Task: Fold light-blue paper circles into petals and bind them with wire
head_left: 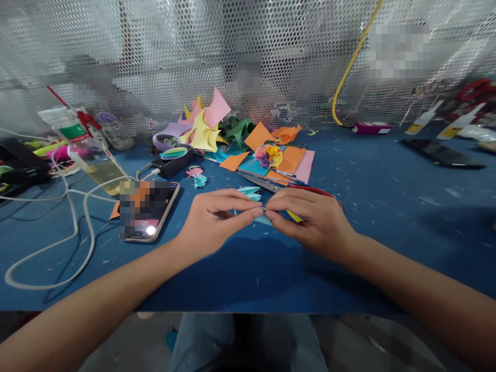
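Observation:
My left hand (217,219) and my right hand (310,217) meet fingertip to fingertip just above the blue table (368,206). Both pinch a small piece of light blue paper (264,219), most of it hidden by the fingers. More folded light blue bits (250,192) lie just behind my hands. Red-handled scissors (279,186) lie on the table right behind my right hand, partly hidden by it.
A phone (149,209) on a white cable (58,243) lies left of my hands. Coloured paper sheets (294,160), a paper flower (268,155) and folded paper shapes (203,129) crowd the back middle. Bottles (83,150) stand at left; a perforated metal screen (248,51) closes the back.

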`<state>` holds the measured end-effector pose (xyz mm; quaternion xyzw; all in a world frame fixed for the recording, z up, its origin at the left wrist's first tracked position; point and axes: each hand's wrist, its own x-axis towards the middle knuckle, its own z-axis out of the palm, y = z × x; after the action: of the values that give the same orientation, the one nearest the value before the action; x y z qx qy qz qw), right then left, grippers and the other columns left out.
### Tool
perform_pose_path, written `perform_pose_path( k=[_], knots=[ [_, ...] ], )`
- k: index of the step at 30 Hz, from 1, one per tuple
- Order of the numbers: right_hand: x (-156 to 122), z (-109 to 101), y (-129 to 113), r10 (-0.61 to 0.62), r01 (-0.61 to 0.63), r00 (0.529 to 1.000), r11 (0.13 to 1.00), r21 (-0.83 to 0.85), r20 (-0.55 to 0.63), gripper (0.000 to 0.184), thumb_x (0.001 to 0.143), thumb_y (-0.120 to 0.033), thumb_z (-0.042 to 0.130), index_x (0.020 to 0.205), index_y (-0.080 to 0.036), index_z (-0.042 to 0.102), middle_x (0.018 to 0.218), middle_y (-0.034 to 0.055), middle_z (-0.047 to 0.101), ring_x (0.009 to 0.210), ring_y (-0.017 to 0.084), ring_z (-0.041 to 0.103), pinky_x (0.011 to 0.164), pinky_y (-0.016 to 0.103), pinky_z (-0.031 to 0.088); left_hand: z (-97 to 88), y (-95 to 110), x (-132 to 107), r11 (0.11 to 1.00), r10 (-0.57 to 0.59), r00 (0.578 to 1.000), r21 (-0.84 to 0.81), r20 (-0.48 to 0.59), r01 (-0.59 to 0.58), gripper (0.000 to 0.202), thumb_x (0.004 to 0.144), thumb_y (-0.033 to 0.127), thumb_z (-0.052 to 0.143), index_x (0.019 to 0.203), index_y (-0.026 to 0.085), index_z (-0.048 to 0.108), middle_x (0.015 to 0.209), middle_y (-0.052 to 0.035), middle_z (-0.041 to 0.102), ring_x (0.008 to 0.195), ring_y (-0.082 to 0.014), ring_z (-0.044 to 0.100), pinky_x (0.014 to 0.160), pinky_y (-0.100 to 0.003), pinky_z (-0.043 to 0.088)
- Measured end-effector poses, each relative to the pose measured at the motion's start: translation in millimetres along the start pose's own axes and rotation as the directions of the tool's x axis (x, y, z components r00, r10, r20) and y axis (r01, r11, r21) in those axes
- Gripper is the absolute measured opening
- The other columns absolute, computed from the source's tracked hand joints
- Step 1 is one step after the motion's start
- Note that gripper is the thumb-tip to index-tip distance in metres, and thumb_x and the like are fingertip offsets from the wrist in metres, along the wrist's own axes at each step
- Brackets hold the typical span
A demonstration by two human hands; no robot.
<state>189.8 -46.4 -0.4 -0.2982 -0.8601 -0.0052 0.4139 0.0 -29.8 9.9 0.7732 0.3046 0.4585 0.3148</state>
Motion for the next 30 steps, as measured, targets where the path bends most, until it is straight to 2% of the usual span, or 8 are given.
perform_pose_path(
  k=[7, 12, 14, 18, 23, 27, 30],
  knots=[
    [1, -1, -4, 0.004, -0.004, 1.000, 1.000, 0.023, -0.025, 0.006, 0.083, -0.015, 0.054, 0.081, -0.019, 0.057, 0.075, 0.0006, 0.064, 0.072, 0.011, 0.059, 0.068, 0.023, 0.048, -1.6, 4, -2, 0.994, 0.109, 0.994, 0.018, 0.002, -0.109, 0.008, 0.070, 0.018, 0.069, 0.076, 0.019, 0.074, 0.072, -0.0038, 0.068, 0.059, -0.0101, 0.060, 0.048, -0.017, 0.047],
    [2, -3, -6, 0.062, -0.061, 0.998, 0.998, 0.027, -0.031, 0.007, 0.083, -0.017, 0.053, 0.079, -0.022, 0.056, 0.072, -0.0007, 0.062, 0.068, 0.012, 0.060, 0.065, 0.024, 0.049, -5.2, 4, -1, 0.994, 0.109, 0.986, -0.004, 0.127, -0.109, 0.013, 0.077, 0.020, 0.062, 0.084, 0.019, 0.073, 0.079, -0.0054, 0.067, 0.057, -0.0093, 0.058, 0.048, -0.019, 0.050],
    [2, -3, -6, 0.061, -0.060, 0.998, 0.998, 0.030, -0.019, 0.007, 0.083, -0.018, 0.053, 0.078, -0.023, 0.056, 0.072, -0.0008, 0.062, 0.068, 0.012, 0.060, 0.065, 0.025, 0.049, -5.4, 2, 0, 0.993, 0.122, 0.982, -0.018, 0.144, -0.120, 0.013, 0.077, 0.020, 0.063, 0.084, 0.018, 0.073, 0.079, -0.0052, 0.067, 0.055, -0.0084, 0.058, 0.047, -0.018, 0.050],
    [2, -3, -6, 0.034, -0.033, 0.999, 0.999, 0.029, -0.012, 0.008, 0.082, -0.015, 0.053, 0.078, -0.021, 0.056, 0.072, -0.0004, 0.063, 0.069, 0.011, 0.059, 0.066, 0.024, 0.048, -1.9, -3, -1, 0.975, 0.219, 0.973, 0.014, 0.072, -0.220, 0.008, 0.073, 0.019, 0.066, 0.079, 0.017, 0.072, 0.074, -0.0044, 0.067, 0.052, -0.0076, 0.058, 0.045, -0.016, 0.049],
    [1, -1, -9, 0.007, -0.006, 1.000, 0.999, 0.048, -0.022, 0.006, 0.082, -0.014, 0.054, 0.082, -0.019, 0.057, 0.075, 0.0006, 0.064, 0.070, 0.010, 0.059, 0.069, 0.022, 0.048, 2.1, -7, -3, 0.892, 0.429, 0.903, 0.167, -0.014, -0.421, 0.005, 0.071, 0.018, 0.068, 0.074, 0.014, 0.069, 0.070, -0.0049, 0.067, 0.055, -0.0077, 0.058, 0.048, -0.015, 0.050],
    [0, 0, -13, -0.024, 0.025, 1.000, 0.998, 0.063, -0.015, 0.007, 0.082, -0.014, 0.054, 0.083, -0.020, 0.057, 0.075, 0.0004, 0.064, 0.070, 0.011, 0.059, 0.068, 0.024, 0.049, 2.7, -6, -3, 0.856, 0.483, 0.876, 0.217, -0.014, -0.469, 0.004, 0.073, 0.013, 0.065, 0.070, 0.011, 0.067, 0.066, -0.0049, 0.065, 0.056, -0.0078, 0.058, 0.048, -0.014, 0.048],
    [0, 1, -13, 0.002, -0.001, 1.000, 0.998, 0.064, -0.014, 0.007, 0.082, -0.015, 0.054, 0.083, -0.021, 0.057, 0.075, 0.0002, 0.064, 0.070, 0.011, 0.059, 0.067, 0.024, 0.049, 2.9, -5, -3, 0.853, 0.485, 0.874, 0.231, -0.019, -0.469, 0.006, 0.074, 0.013, 0.063, 0.070, 0.011, 0.067, 0.065, -0.0054, 0.065, 0.057, -0.0089, 0.058, 0.048, -0.015, 0.049]
  ],
)
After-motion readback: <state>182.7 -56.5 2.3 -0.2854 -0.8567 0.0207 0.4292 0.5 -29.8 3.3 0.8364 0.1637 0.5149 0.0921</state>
